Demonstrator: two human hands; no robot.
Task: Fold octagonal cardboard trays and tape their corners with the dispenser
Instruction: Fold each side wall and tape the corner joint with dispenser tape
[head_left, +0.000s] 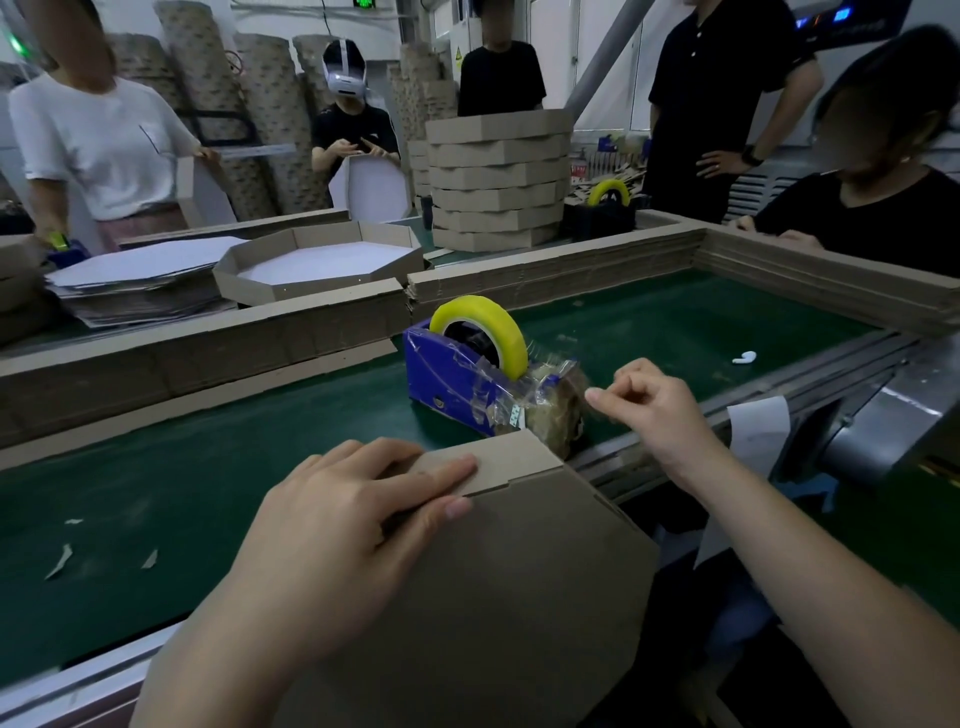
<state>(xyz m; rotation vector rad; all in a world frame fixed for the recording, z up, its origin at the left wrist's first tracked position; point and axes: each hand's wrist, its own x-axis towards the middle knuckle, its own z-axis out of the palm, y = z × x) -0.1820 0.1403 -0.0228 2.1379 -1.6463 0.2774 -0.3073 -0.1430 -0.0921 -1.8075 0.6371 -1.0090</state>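
Right at the near edge of the green belt (208, 467), a left hand (353, 514) steadies a cardboard tray (519, 597) while the right hand (654, 410) is at the tape dispenser (452, 374).
Mid-frame, the blue dispenser with its yellow tape roll (480, 322) stands just beyond the tray's top corner, with a low cardboard wall (208, 338) behind it. Past that wall, in the upper middle, are an open tray with a white inside (322, 260), a pile of flat sheets (140, 280) and a tall stack of folded trays (496, 182); people stand along the top. The held tray fills the lower middle, brown side up, with one flap folded at its upper edge. Left fingers lie straight across that flap, pressing it. Right fingers are curled, thumb and forefinger together by the cutter; I cannot tell whether they hold tape.
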